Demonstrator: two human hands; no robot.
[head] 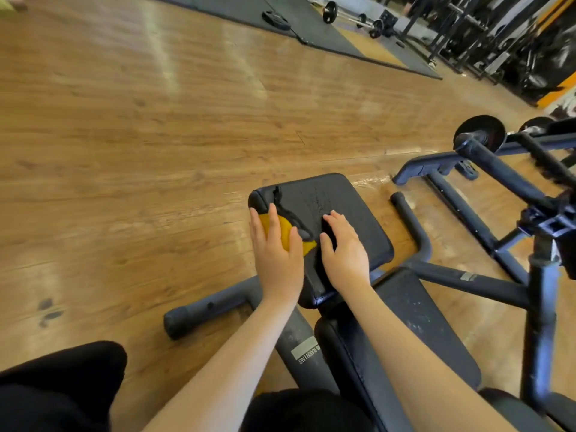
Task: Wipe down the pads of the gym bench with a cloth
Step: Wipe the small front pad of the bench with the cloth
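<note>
Glossy wood floor (pixel 156 120); black mats (pixel 311 29); barbell (pixel 352 15); racks (pixel 467 29).

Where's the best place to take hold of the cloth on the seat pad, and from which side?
Probably the middle of the cloth, from above, where the left hand presses it flat on the seat pad. It lies spread thin at the pad's left edge, with loose ends beyond the hand, so bunching the centre should control it better than pinching a corner.

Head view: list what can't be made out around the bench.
All in the head view.
Yellow cloth: mostly under the left hand, outline hidden.
Seat pad: near part covered by the right hand.
Back pad: cut off at the bottom edge.
Warning label: fine print too small.
Far racks: blurred.
</note>
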